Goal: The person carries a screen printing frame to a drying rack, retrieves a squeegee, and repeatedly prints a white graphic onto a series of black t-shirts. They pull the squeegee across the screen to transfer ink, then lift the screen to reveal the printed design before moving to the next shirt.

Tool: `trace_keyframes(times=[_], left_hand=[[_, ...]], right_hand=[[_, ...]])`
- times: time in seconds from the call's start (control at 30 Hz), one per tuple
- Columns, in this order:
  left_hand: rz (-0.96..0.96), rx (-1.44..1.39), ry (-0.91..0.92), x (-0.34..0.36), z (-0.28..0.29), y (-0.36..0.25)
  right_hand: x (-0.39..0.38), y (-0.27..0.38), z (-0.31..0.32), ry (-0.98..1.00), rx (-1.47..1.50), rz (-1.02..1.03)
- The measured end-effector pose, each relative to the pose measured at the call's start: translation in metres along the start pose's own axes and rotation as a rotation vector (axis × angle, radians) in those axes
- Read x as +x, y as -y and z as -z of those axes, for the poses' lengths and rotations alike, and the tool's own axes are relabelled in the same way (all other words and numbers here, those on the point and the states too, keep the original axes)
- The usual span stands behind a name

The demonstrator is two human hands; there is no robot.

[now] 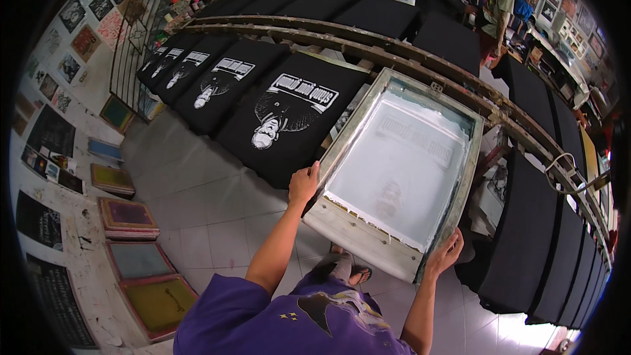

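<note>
A framed printing screen (pixel 401 158) lies tilted in front of me, its mesh coated with white ink and a faint design of lettering and a figure showing through. My left hand (pixel 303 183) grips the frame's left edge near its lower corner. On the lower right side, my right hand (pixel 445 254) is closed around the frame. Just left of the screen, a black T-shirt (pixel 246 138) lies stretched on a board with a white printed figure and lettering. What lies directly beneath the screen is mostly hidden.
Several printed black shirts (pixel 227 69) line the rack to the left; plain black shirts (pixel 526 236) hang over boards at right. Wooden rails (pixel 388 43) run behind the screen. Spare screens (pixel 158 306) lean along the left wall. A person (pixel 497 6) stands at the far right.
</note>
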State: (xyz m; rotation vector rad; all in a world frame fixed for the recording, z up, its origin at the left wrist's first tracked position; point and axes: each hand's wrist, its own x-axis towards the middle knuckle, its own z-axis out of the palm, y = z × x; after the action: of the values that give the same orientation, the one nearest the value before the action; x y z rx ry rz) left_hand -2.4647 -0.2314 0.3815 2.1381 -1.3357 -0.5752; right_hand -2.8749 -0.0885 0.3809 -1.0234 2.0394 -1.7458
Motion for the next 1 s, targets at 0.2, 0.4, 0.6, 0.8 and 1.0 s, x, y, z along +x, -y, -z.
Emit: trace_keyframes(times=[0.2, 0.4, 0.6, 0.8, 1.0], left_hand=[[0.028, 0.007, 0.001, 0.001, -0.004, -0.002], [0.078, -0.02, -0.02, -0.001, -0.005, 0.0], [0.187, -0.05, 0.053, 0.007, -0.006, 0.005], [0.101, -0.248, 0.041, 0.002, 0.004, 0.002], [0.014, -0.31, 0.011, 0.004, 0.002, 0.01]], right_hand=[[0.0, -0.008, 0.002, 0.004, 0.09, -0.027], [-0.002, -0.002, 0.002, 0.015, 0.112, -0.024], [-0.001, 0.001, 0.0, -0.021, 0.091, -0.04], [-0.017, 0.064, 0.004, 0.063, -0.393, 0.494], [-0.067, 0.161, 0.007, 1.006, -0.814, 0.605]])
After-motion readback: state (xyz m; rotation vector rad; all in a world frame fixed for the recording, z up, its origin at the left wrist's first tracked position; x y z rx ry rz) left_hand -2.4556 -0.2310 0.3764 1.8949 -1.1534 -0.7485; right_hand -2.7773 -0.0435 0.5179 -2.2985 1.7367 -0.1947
